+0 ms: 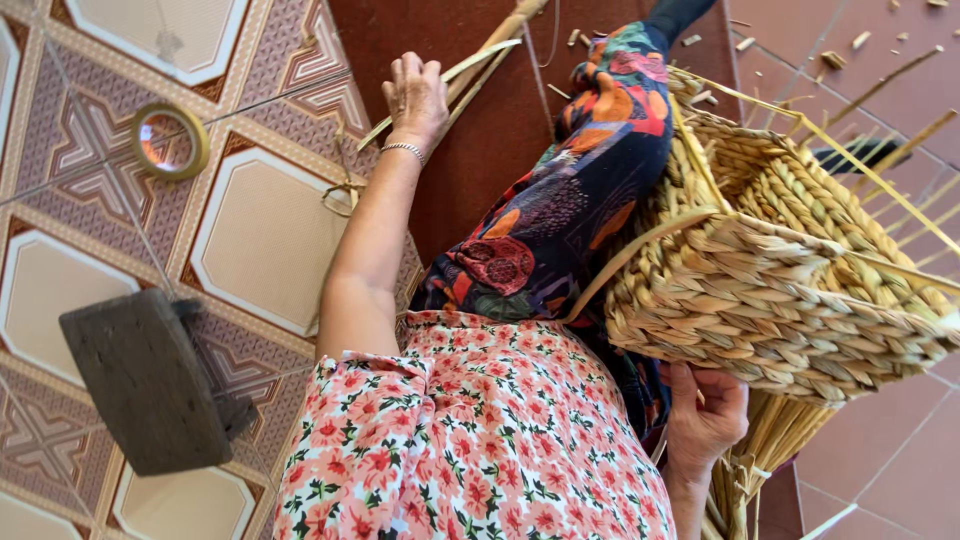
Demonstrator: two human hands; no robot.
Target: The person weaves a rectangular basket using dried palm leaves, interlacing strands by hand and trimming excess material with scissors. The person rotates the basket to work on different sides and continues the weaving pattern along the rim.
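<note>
Here, the view looks down along my body, and the whole scene appears turned on its side. My left hand [415,98] stretches out at the end of a bare arm with a thin bracelet [403,150] at the wrist; its fingers curl over a bundle of long pale reed strands [470,70] lying across the dark red mat [480,140]. My right hand [705,420] is down by my hip, its fingers closed on the underside of a half-woven straw basket [770,290] that rests tilted against my leg in patterned trousers [570,200]. My two hands are well apart, with my lap between them.

The basket's braided wall fills the right of the view, and loose stakes [880,180] stick out past its open rim toward the right edge, leaving little free room on that side. More reeds [765,450] hang below the basket, just beside my right hand.

To the left the patterned tile floor [260,230] lies mostly open. A roll of tape [170,141] sits on it, well apart from my left hand, and a dark wooden block [145,385] sits lower down. Small straw scraps [830,55] dot the plain red tiles at the top right.
</note>
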